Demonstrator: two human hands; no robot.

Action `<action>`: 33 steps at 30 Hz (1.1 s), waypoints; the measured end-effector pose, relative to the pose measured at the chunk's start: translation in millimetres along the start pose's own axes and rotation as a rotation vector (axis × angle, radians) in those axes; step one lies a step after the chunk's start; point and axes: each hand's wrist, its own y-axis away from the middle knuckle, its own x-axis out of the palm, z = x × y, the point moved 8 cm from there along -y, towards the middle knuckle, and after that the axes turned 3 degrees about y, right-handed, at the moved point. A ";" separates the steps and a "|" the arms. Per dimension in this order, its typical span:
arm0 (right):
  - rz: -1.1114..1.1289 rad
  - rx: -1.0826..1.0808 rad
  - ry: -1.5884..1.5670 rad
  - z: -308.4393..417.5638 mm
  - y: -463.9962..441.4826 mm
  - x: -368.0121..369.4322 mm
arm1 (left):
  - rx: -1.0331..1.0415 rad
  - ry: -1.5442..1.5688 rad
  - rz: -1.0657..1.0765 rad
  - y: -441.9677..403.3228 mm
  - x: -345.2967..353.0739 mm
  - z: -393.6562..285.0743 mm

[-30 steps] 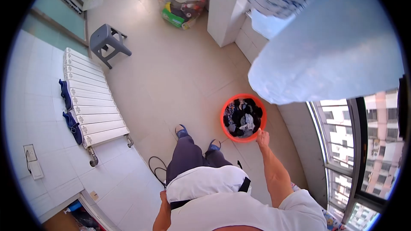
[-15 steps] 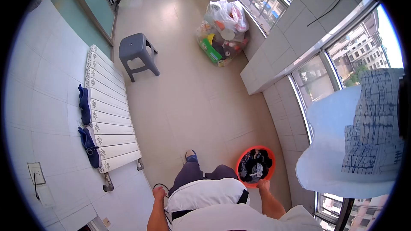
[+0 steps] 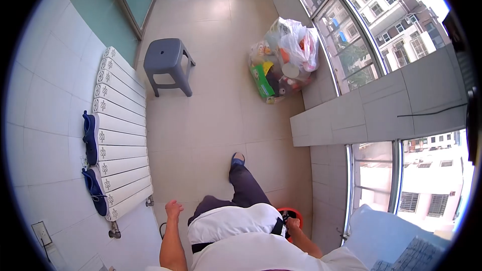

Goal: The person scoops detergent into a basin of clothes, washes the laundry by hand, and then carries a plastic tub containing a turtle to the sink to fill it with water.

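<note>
Left of my torso hangs my left hand (image 3: pixel 173 209), its fingers loosely curled with nothing visible in them. A thin dark cord (image 3: pixel 162 229) loops close to that wrist. On the other side my right hand (image 3: pixel 293 226) is closed and overlaps an orange-red basin (image 3: pixel 301 219) of dark laundry. My body hides much of the basin. From above I cannot tell whether the right hand touches the basin or passes over it, and anything in the fingers is hidden. One foot in a blue slipper (image 3: pixel 237 160) is stretched forward on the floor.
A grey plastic stool (image 3: pixel 168 62) stands ahead on the left. Ahead right sits a bulging clear bag (image 3: pixel 283 65) of mixed items against the wall. Blue shoes (image 3: pixel 90 140) lean at the white radiator (image 3: pixel 123 130). A light blue cloth (image 3: pixel 384 233) hangs near the right window.
My body has moved forward, with one foot now farther out. The basin has slid down in view, partly behind my torso. My left hand has swung forward; the hanging cloth has dropped toward the lower edge.
</note>
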 end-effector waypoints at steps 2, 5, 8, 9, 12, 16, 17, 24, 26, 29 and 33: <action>0.218 -0.088 0.163 116.5 -19.6 -36.0 | -0.150 0.034 -0.118 25.5 1.3 -9.2; 0.353 -0.032 -0.032 294.2 -62.9 -75.2 | -0.262 0.067 -0.182 24.6 22.0 19.8; 0.325 -0.130 -0.349 514.2 -50.6 -151.1 | 0.521 -1.251 0.037 -8.3 64.3 79.1; 0.329 -0.190 -0.381 578.6 -51.6 -166.6 | 0.120 -0.779 -0.072 -1.8 51.5 77.7; 0.371 -0.389 -0.399 737.7 -75.7 -182.5 | 0.011 -0.705 -0.100 3.7 77.1 18.1; 0.318 -0.583 -0.297 867.2 -94.2 -185.1 | 0.056 -0.781 -0.085 -43.9 102.3 -72.4; 0.302 -0.626 -0.181 887.4 -99.5 -184.7 | 0.087 -0.823 -0.074 -64.3 107.2 -101.6; 0.320 -0.381 -0.022 899.3 -135.5 -192.9 | -0.043 -0.285 0.010 -185.6 154.2 -433.2; 0.305 -0.280 -0.059 901.4 -147.4 -202.5 | -0.174 0.130 -0.090 -206.4 169.2 -537.0; 0.291 -0.128 -0.142 908.1 -164.3 -213.3 | -0.095 0.076 -0.059 -279.6 194.9 -637.0; 0.308 -0.007 -0.214 957.0 -205.4 -225.7 | -0.062 0.039 -0.045 -346.2 243.9 -750.6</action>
